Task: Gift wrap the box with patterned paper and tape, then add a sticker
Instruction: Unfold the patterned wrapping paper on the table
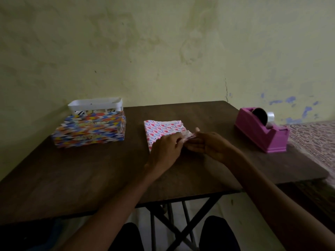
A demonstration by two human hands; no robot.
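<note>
At table (pixel 90 178) centre: folded paper (pixel 159 129), lying flat, roughly square, long axis judged to run away from the body. Judged light, limp, easily creased or torn; best taken at a corner. Near right corner lifted and pinched by curled fingers of left hand (pixel 165 151) and right hand (pixel 212 145). Box (pixel 90 130) well left, tray (pixel 94 104) behind it. Dispenser (pixel 261 133) well right.

No legible text, label or number, not on wrapped box (pixel 90 131), patterned paper (pixel 161 130) or tape dispenser (pixel 262 136)
</note>
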